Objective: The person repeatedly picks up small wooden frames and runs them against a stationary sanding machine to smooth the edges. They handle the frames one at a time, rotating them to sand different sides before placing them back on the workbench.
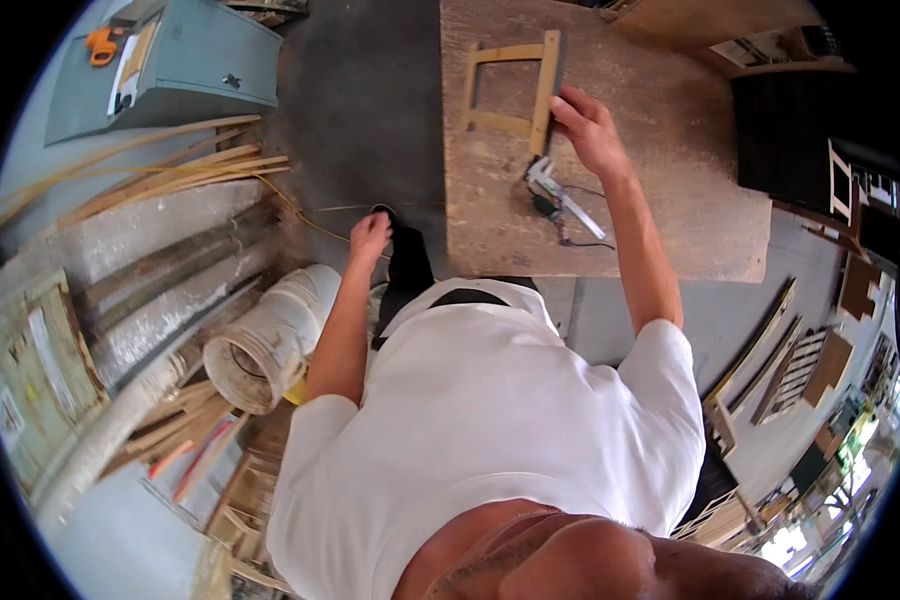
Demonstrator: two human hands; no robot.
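Note:
My right hand (592, 132) grips the near right side of a small wooden frame (544, 95). The frame is light wood, with two uprights joined by two crosspieces, and it rests on a worn brown worktable (670, 140). Just below the frame lies a caliper (565, 198), beside a dark green and black object (544, 206) with a thin cord. Off the table's left edge hangs my left hand (370, 238), its fingers curled in, with nothing visible in them.
A blue-grey cabinet (215, 55) stands at the far left, with an orange tool (102, 46) on it. Long wooden strips (170, 170) and a dirty white bucket (245, 365) are at my left. A black box-like piece (785, 140) borders the table's right side.

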